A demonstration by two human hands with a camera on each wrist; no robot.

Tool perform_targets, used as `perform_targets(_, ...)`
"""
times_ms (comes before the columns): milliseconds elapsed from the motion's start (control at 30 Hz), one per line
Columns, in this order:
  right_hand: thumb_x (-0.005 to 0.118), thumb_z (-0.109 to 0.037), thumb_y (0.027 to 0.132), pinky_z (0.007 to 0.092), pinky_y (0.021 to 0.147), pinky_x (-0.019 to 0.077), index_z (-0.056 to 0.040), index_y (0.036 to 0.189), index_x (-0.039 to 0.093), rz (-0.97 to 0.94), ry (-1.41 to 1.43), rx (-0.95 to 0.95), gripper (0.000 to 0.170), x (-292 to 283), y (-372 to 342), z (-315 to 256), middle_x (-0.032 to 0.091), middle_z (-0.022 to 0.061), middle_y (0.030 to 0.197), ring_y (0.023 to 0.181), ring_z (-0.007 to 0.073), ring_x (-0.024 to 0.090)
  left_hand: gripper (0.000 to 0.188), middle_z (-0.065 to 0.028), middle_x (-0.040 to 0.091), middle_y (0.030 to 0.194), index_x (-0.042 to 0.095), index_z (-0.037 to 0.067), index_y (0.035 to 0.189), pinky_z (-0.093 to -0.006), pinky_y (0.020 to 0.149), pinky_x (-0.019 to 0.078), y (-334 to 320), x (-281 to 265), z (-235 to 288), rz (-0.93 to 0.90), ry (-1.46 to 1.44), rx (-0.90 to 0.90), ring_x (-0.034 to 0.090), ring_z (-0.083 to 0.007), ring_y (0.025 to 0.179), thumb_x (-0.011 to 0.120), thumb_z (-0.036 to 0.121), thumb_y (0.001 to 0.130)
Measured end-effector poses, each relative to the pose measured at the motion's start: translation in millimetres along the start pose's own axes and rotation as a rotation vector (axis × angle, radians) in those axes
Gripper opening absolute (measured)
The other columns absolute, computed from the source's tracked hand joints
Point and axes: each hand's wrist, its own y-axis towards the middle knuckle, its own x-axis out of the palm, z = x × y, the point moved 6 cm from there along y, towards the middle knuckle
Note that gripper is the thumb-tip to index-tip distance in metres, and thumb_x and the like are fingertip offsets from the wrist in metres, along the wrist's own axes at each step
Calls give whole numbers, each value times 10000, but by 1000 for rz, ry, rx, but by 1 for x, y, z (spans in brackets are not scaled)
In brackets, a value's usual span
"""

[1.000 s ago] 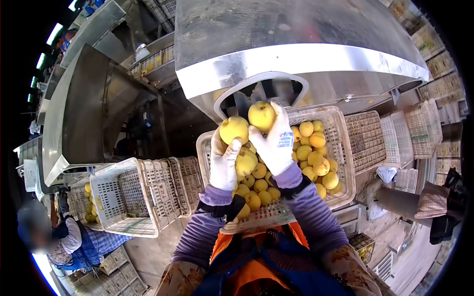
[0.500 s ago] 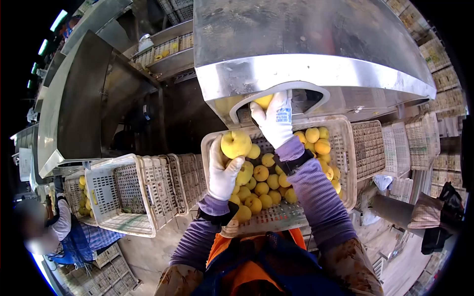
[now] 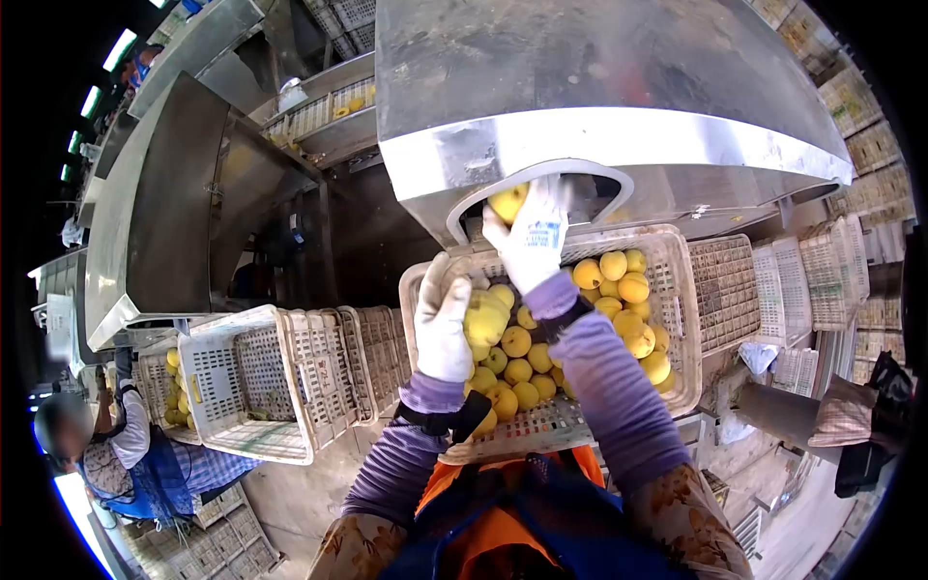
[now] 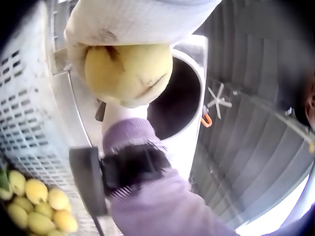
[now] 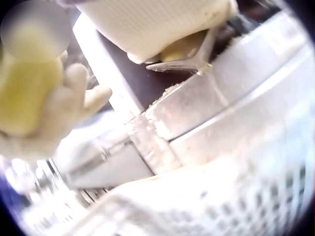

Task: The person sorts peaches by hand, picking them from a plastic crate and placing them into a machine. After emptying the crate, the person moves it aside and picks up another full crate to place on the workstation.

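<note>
In the head view my gloved left hand (image 3: 442, 329) holds a large yellow fruit (image 3: 486, 317) over the left part of a crate (image 3: 681, 290). The left wrist view shows brown marks on the fruit (image 4: 129, 73) under the glove (image 4: 133, 22). My right hand (image 3: 534, 237) reaches to the oval opening (image 3: 623, 193) of a metal machine, gripping another yellow fruit (image 3: 508, 201) at its left side. In the right wrist view that fruit (image 5: 182, 48) is partly hidden beneath the glove (image 5: 162, 24), beside a thin pronged piece (image 5: 184, 64).
Many yellow fruits (image 3: 517, 340) lie in the crate. Stacked crates (image 3: 242, 377) stand at the left, others (image 3: 720, 280) at the right. The metal housing (image 3: 619, 77) spans the front. A person (image 3: 130, 440) is at the far left.
My right hand has moved away from the left hand, forward to the opening, with its fruit. The left hand has turned, and the fruit formerly at its fingertips no longer shows there.
</note>
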Motion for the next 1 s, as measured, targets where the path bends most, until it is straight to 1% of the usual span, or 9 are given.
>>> perform_targets(167,771,-423,786,590,1141,255,101,1392,355,-127,316,66,903,-41,30,-20,423,330,1366,1303,458,413,459,-176,555,1369,416,29,1452,-421,1073,446,-2,-4,-20,-106,-373,-316,543,-284,1254,418,238,1044)
perform_targets(300,841,-223,708,505,1123,373,35,1489,289,-452,566,-202,991,-94,-41,-61,377,318,1470,1353,481,409,440,-174,553,1367,435,16,1434,-427,1073,450,-11,7,-7,-207,-414,-256,548,-284,1246,392,229,1051)
perform_targets(433,869,-271,628,537,1083,389,21,1440,380,-303,545,-23,992,-99,-74,-48,461,261,1419,1313,493,433,434,-152,563,1357,470,-7,1404,-409,1093,443,-18,0,-17,-198,199,-87,564,-283,1236,397,238,1052)
perform_targets(500,877,-293,605,541,1072,386,17,1421,401,-158,478,97,994,-107,-76,-54,493,248,1387,1304,496,433,441,-145,565,1357,471,-8,1408,-388,1100,439,-36,27,-9,23,-432,-531,568,-284,1235,421,242,1048)
perform_targets(533,865,-249,630,463,1107,376,22,1431,392,-262,335,73,969,-111,-72,-63,464,263,1400,1304,435,464,462,-146,558,1375,458,0,1428,-367,1101,438,-33,30,-17,-151,-746,-508,564,-272,1247,427,271,1055)
perform_targets(767,833,-177,665,481,1105,386,26,1428,371,-182,330,-71,915,-100,-51,-65,448,286,1412,1312,455,463,539,-140,501,1419,409,17,1465,-337,1116,392,-32,62,47,-338,5,36,500,-224,1308,388,395,1082)
perform_targets(900,833,-165,679,475,1104,393,25,1424,356,-135,383,-12,905,-92,-43,-60,489,292,1367,1298,461,480,559,-150,481,1422,357,-1,1494,-333,1129,362,-24,60,46,-296,216,153,462,-215,1326,328,391,1097)
perform_targets(933,834,-186,684,493,1106,386,18,1393,387,-67,318,-37,863,-83,-35,-52,517,277,1327,1283,450,496,332,-169,451,1460,446,70,1272,-448,1124,398,-20,59,41,-250,-92,88,452,-260,1329,442,336,1072)
perform_targets(1000,815,-241,686,551,1133,321,13,1347,413,-60,88,-30,814,-39,-28,-20,519,250,1313,1294,437,479,509,-141,372,1513,392,90,1420,-465,1116,359,-11,23,8,-70,4,-67,418,-253,1332,496,408,1036)
